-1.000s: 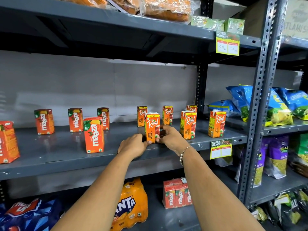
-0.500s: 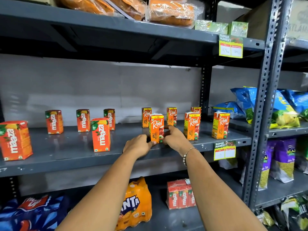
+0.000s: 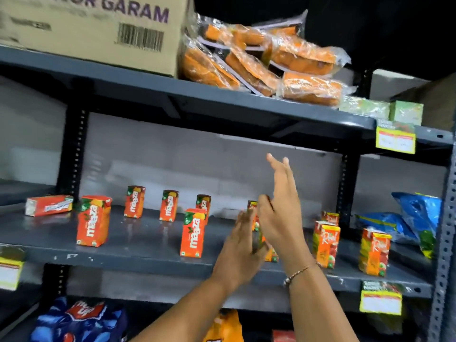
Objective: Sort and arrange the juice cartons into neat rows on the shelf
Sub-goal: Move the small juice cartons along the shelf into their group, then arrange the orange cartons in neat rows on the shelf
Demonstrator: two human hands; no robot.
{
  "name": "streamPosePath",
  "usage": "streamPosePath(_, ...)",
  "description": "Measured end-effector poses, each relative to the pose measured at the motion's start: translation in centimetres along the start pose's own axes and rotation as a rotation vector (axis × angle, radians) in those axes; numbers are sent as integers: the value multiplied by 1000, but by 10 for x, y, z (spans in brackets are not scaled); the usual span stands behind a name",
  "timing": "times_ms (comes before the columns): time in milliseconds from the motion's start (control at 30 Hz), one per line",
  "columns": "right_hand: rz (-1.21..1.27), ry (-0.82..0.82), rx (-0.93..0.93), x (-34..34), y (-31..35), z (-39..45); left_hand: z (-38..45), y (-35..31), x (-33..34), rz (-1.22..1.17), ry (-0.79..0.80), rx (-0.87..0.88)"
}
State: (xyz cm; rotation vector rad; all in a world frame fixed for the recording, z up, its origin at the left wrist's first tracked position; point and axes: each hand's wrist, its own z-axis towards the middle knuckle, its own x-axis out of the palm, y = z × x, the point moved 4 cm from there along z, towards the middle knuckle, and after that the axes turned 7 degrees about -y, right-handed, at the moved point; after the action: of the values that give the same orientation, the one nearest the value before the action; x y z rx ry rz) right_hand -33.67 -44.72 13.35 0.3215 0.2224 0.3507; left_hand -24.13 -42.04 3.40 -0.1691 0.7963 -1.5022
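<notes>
Several orange Maaza cartons stand scattered on the grey shelf (image 3: 148, 257); one is at the front (image 3: 193, 233), another further left (image 3: 93, 220), and one lies on its side (image 3: 49, 205). Real cartons stand to the right (image 3: 326, 243) (image 3: 375, 253). My left hand (image 3: 243, 245) and my right hand (image 3: 281, 206) are raised in front of the shelf's middle, fingers stretched, both blurred by motion. A Real carton (image 3: 271, 256) shows only its base behind them; neither hand seems to grip it.
A cardboard box (image 3: 93, 28) and wrapped orange packets (image 3: 259, 60) sit on the shelf above. Blue snack bags (image 3: 417, 218) lie at the right, beside a perforated steel post (image 3: 444, 243). Yellow price tags (image 3: 381, 301) hang on the shelf edges. Soft-drink packs (image 3: 79, 319) are below.
Both hands have left the front Real carton and lifted, fingers spread. The view has tilted up and swung left, bringing the top shelf and its box into sight.
</notes>
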Motion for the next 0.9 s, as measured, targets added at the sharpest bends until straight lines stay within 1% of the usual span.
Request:
streamPosePath(33,44,12,-6,8,12,2,-2,-6,-13,-8,-57,45)
streamPosePath(100,105,25,1,30,34,5,-2,-15,-45,-1,-161,44)
streamPosePath(133,133,23,11,41,42,7,-1,-19,-61,-20,-172,16)
streamPosePath(233,254,5,45,83,72,16,10,-16,-121,-126,-254,46)
streamPosePath(300,326,3,54,114,91,20,14,-6,-168,91,-330,79)
streamPosePath(367,399,29,54,150,115,18,14,24,-210,247,-433,53)
streamPosePath(433,451,55,52,190,141,9,10,48,-257,288,-526,60)
streamPosePath(500,463,96,40,226,167,-8,6,70,-299,281,-606,6)
streamPosePath(567,474,145,12,263,192,-28,1,94,-339,295,-657,-30)
streamPosePath(600,482,177,16,283,202,-37,0,107,-357,338,-675,-40)
streamPosePath(667,461,240,55,323,213,-53,-2,132,-387,409,-690,-110)
streamPosePath(733,432,317,161,367,213,-64,-1,164,-409,441,-667,-202)
streamPosePath(833,355,460,339,424,203,-76,-3,213,-430,449,-533,-352)
streamPosePath(900,290,503,480,452,187,-84,-7,245,-439,485,-435,-450)
